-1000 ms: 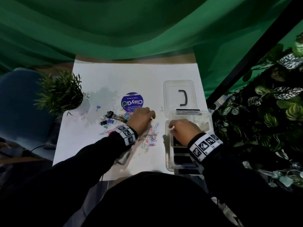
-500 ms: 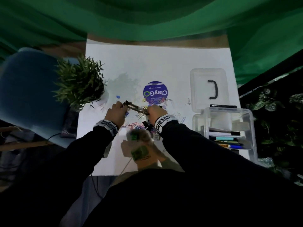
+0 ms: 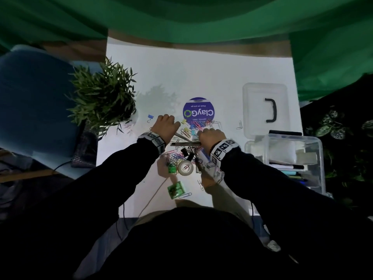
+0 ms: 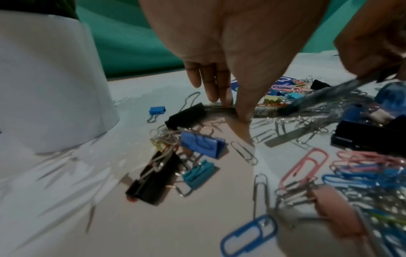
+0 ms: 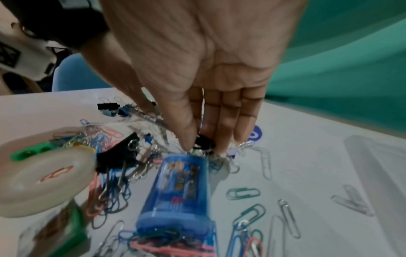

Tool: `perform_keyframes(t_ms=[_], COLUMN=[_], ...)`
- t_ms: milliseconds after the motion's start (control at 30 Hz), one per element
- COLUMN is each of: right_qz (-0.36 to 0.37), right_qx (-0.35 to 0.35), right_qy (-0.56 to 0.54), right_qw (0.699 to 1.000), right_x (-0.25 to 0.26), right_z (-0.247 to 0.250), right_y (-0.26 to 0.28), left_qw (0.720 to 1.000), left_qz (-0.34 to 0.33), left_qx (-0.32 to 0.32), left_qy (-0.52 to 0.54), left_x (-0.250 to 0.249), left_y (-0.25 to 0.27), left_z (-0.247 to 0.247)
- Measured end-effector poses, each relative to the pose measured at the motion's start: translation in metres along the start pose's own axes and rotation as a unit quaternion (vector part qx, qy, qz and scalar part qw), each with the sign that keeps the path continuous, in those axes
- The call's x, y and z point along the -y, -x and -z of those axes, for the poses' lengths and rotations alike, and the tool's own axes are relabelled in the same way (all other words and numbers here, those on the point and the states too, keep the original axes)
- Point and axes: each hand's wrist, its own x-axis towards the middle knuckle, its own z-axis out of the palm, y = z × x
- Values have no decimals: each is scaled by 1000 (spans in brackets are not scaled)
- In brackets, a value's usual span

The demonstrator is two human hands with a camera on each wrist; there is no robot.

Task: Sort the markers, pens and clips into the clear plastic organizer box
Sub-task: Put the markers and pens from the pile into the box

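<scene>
Gathering clips is the step in hand: the left hand (image 3: 164,126) pinches a thin grey stick (image 4: 222,109) on the desk (image 3: 201,73). The right hand (image 3: 211,136) nips a dark clip (image 5: 204,142) from the paper-clip pile (image 3: 181,156). Next, both likely carry their pickings to the organizer box (image 3: 314,142).

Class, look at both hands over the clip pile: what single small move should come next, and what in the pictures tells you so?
Probably lift the silver pen clear of the clips. The left hand pinches it between thumb and fingers while it lies on the table among loose paper clips; the right hand reaches down into the pile nearby. The organizer box stands open to the right, pens already inside.
</scene>
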Motion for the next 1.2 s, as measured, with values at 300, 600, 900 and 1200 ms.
perform_keyframes(t_ms=[300,600,900,1200], right_qz=[-42,-46,-80,-64], right_qx=[49,8,-118,-72], right_qy=[-118,-278,-199,-217], right_qw=[991,959,970,971], right_x=[-18,-38,-186,-207], right_z=[-3,-3,-16,-63], right_y=[44,88,209,226], left_qw=[940,867,890,942], left_qz=[60,91,-50,-166], left_qx=[-113,-155,-181,-129], left_qy=[316,465,416,262], left_x=[-11,-76,-176,-267], left_y=[45,60,36,10], left_z=[5,41,90,103])
